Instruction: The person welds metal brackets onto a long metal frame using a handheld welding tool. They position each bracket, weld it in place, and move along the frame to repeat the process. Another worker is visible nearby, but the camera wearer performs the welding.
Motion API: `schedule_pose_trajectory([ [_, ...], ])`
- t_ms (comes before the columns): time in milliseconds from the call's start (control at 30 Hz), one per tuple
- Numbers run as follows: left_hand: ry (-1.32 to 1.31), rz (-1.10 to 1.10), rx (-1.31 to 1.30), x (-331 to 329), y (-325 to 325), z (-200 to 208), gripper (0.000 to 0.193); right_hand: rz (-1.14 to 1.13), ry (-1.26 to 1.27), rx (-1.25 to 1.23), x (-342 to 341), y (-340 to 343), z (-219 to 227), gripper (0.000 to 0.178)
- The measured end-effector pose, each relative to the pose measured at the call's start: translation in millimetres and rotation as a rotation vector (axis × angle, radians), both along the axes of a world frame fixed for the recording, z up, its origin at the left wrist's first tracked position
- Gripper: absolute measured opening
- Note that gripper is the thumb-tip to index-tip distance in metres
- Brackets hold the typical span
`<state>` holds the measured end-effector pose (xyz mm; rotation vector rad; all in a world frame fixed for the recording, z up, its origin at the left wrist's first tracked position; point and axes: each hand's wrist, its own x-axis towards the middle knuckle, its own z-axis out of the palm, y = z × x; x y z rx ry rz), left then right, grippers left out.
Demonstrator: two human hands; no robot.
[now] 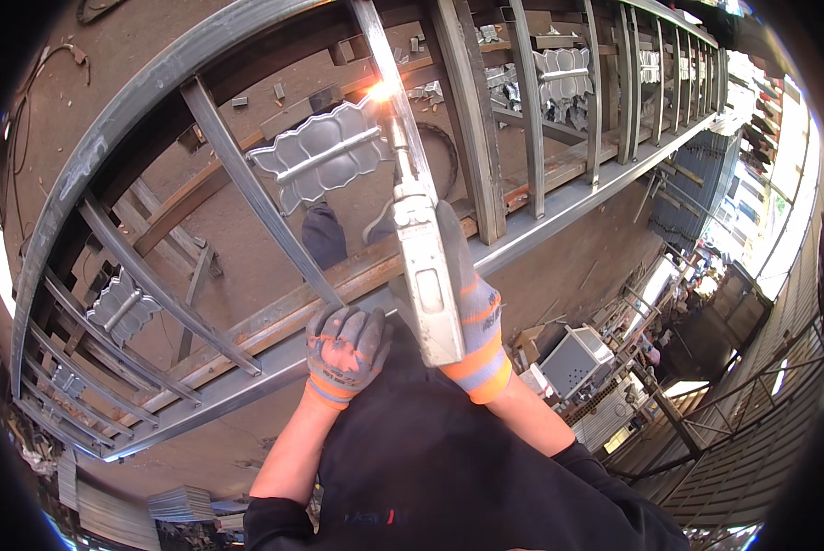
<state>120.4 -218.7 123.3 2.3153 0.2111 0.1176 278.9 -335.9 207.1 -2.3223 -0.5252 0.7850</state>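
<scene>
The right hand [471, 321] was clenched round the stiff, likely weighty welding holder [427, 275], best taken by its body, tip sparking at twelve o'clock, while the left hand [346, 347] lay fisted on the frame rail [246, 390].

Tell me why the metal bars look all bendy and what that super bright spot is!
Head view: the fisheye lens curves the straight grey steel gate frame toward the rim; the white glare is the welding spark at the tip of the grey metal welding holder in the gloved right hand, washing out detail there.
</scene>
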Motion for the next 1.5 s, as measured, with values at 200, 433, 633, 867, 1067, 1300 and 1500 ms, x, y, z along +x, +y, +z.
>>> schedule_pose_trajectory([
  [200, 0.005, -0.006, -0.021, 0.0, -0.2, 0.1, 0.04, 0.103, 0.018, -0.003, -9.7, -21.4, 7.3, 0.076],
  [433, 0.012, -0.011, -0.037, -2.3, -0.3, -0.9, 0.04, -0.045, 0.042, 0.025, -25.2, -18.9, 7.2, 0.071],
  [633, -0.005, -0.017, -0.05, -4.1, -0.2, -1.9, 0.043, -0.109, 0.086, 0.046, -26.2, -18.7, 9.5, 0.084],
  [867, 0.001, -0.029, -0.07, -7.8, -0.6, -2.3, 0.032, -0.065, -0.032, 0.043, -27.5, -22.1, 10.0, 0.067],
  [1067, -0.009, -0.027, -0.072, -10.3, -0.2, -4.7, 0.029, -0.025, -0.028, 0.054, -26.6, -28.8, 5.8, 0.099],
  [1300, -0.004, -0.026, -0.089, -7.7, 1.4, -2.9, 0.029, -0.126, 0.005, -0.019, -29.6, -22.8, 1.4, 0.095],
  [1500, 0.022, -0.029, -0.084, -8.2, -0.5, -5.3, 0.033, -0.065, -0.038, 0.002, -24.4, -18.5, 2.2, 0.092],
])
